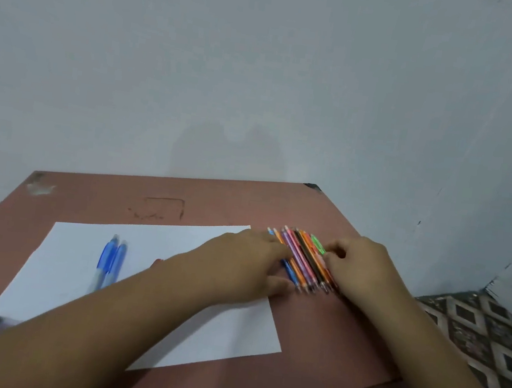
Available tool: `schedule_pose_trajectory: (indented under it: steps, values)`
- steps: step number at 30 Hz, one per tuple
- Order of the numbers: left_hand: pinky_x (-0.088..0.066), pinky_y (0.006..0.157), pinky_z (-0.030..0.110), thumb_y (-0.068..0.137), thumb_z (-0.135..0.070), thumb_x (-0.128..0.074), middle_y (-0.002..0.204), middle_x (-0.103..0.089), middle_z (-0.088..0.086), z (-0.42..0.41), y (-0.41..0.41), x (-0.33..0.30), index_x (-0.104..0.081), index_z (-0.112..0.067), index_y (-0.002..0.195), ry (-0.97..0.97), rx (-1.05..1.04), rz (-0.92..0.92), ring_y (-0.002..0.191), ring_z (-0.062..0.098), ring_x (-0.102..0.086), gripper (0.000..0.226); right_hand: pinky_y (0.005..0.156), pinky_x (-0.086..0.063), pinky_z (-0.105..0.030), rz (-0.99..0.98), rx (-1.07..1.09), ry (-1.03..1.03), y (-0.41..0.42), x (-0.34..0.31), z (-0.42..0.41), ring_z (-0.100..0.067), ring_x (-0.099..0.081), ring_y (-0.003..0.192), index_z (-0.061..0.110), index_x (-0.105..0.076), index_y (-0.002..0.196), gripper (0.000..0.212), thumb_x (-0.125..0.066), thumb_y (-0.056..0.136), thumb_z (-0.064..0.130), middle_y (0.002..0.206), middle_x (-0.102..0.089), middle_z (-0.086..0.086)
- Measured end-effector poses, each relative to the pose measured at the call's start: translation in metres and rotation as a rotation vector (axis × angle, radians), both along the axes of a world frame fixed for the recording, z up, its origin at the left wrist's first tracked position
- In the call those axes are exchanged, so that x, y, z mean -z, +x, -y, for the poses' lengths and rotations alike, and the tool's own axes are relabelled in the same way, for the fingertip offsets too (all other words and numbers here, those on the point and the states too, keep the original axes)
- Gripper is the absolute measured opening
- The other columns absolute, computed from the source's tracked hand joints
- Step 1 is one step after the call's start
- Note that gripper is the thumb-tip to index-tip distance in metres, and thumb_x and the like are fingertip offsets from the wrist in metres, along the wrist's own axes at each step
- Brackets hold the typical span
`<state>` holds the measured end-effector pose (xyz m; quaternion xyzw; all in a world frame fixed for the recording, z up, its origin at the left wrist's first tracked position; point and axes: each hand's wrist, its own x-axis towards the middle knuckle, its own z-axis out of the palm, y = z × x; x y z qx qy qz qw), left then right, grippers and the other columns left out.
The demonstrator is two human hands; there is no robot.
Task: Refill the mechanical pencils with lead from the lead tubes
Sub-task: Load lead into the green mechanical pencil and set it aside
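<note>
A: Where are the pencils (303, 261) being kept?

B: A packed, many-coloured row is being flanked by both hands at the desk's (215, 201) far right, just beside the paper (77, 268).

A: And each grip?

B: The left hand (245, 266) is being laid flat, fingers straight; the right hand (359, 264) is being curled against the row's edge. Two blue pens (110, 259) are being left on the paper
</note>
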<state>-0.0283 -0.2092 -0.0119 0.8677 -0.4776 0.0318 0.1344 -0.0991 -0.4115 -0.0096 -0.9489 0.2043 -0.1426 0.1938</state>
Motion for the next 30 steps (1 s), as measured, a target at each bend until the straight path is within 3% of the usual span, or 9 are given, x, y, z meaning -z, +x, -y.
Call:
schedule_pose_trajectory:
  steps: [2, 8, 10, 14, 19, 23, 25, 27, 30]
  values:
    - [-0.05, 0.097, 0.038, 0.092, -0.061, -0.055, 0.136, -0.056, -0.009, 0.002, 0.001, 0.003, -0.052, -0.037, 0.136, 0.006, -0.001, 0.035, 0.119, 0.014, -0.054, 0.051, 0.074, -0.05, -0.026, 0.023, -0.025, -0.001, 0.001, 0.003, 0.0, -0.006, -0.063, 0.084, 0.024, -0.079, 0.11, 0.022, -0.059, 0.099, 0.025, 0.097, -0.075, 0.007]
    - [-0.052, 0.088, 0.033, 0.089, -0.066, -0.056, 0.123, -0.062, -0.007, -0.004, 0.002, 0.003, -0.058, -0.036, 0.128, -0.007, -0.037, 0.102, 0.108, 0.014, -0.057, 0.048, 0.064, -0.043, -0.016, 0.037, -0.094, -0.008, 0.005, 0.009, -0.002, -0.002, -0.061, 0.079, 0.025, -0.08, 0.106, 0.023, -0.057, 0.101, 0.026, 0.094, -0.076, 0.006]
    - [-0.052, 0.088, 0.034, 0.089, -0.067, -0.055, 0.123, -0.062, -0.008, -0.007, 0.002, 0.001, -0.058, -0.036, 0.127, 0.008, -0.059, 0.111, 0.109, 0.014, -0.056, 0.049, 0.065, -0.046, -0.018, 0.017, -0.123, -0.016, 0.007, 0.009, -0.004, -0.003, -0.062, 0.079, 0.026, -0.079, 0.106, 0.024, -0.056, 0.101, 0.026, 0.092, -0.075, 0.007]
    - [-0.047, 0.098, 0.032, 0.09, -0.069, -0.054, 0.136, -0.058, -0.011, -0.018, -0.001, -0.005, -0.051, -0.04, 0.139, 0.003, -0.086, 0.075, 0.122, 0.012, -0.052, 0.057, 0.074, -0.055, -0.031, -0.036, -0.138, -0.08, 0.008, 0.006, -0.007, -0.009, -0.063, 0.08, 0.023, -0.077, 0.104, 0.027, -0.05, 0.104, 0.028, 0.091, -0.073, 0.005]
    - [-0.041, 0.102, 0.03, 0.089, -0.07, -0.054, 0.15, -0.045, -0.022, -0.068, 0.003, -0.019, -0.045, -0.046, 0.143, 0.0, -0.208, 0.026, 0.131, 0.006, -0.047, 0.06, 0.075, -0.046, -0.028, 0.03, -0.108, -0.22, 0.014, -0.003, -0.025, -0.012, -0.058, 0.087, 0.025, -0.07, 0.116, 0.026, -0.047, 0.105, 0.034, 0.107, -0.068, 0.002]
    - [-0.043, 0.097, 0.02, 0.091, -0.064, -0.055, 0.135, -0.05, -0.032, -0.132, 0.014, -0.024, -0.055, -0.048, 0.132, -0.037, -0.313, 0.031, 0.115, -0.004, -0.048, 0.044, 0.076, -0.055, -0.035, 0.07, -0.289, -0.242, 0.026, -0.011, -0.06, -0.015, -0.062, 0.085, 0.025, -0.07, 0.097, 0.025, -0.047, 0.103, 0.03, 0.096, -0.066, 0.006]
    - [-0.038, 0.087, 0.007, 0.093, -0.057, -0.057, 0.127, -0.056, -0.034, -0.162, 0.02, -0.021, -0.061, -0.047, 0.125, -0.071, -0.37, 0.075, 0.104, -0.009, -0.049, 0.034, 0.083, -0.054, -0.039, 0.087, -0.421, -0.231, 0.033, -0.012, -0.08, -0.018, -0.063, 0.097, 0.028, -0.073, 0.106, 0.023, -0.05, 0.103, 0.028, 0.106, -0.066, 0.009]
    - [-0.042, 0.086, 0.011, 0.095, -0.052, -0.058, 0.121, -0.058, -0.036, -0.19, 0.025, -0.016, -0.064, -0.049, 0.12, -0.101, -0.44, 0.078, 0.102, -0.009, -0.053, 0.026, 0.09, -0.051, -0.036, 0.07, -0.545, -0.242, 0.042, -0.013, -0.101, -0.015, -0.061, 0.109, 0.034, -0.07, 0.124, 0.027, -0.052, 0.104, 0.032, 0.12, -0.063, 0.013]
    - [-0.05, 0.094, 0.028, 0.095, -0.039, -0.063, 0.115, -0.064, -0.031, -0.219, 0.033, -0.002, -0.069, -0.047, 0.111, -0.146, -0.514, 0.047, 0.104, -0.002, -0.059, 0.019, 0.085, -0.039, -0.024, 0.062, -0.704, -0.293, 0.059, -0.012, -0.132, -0.013, -0.057, 0.114, 0.035, -0.067, 0.13, 0.029, -0.051, 0.105, 0.031, 0.124, -0.062, 0.014]
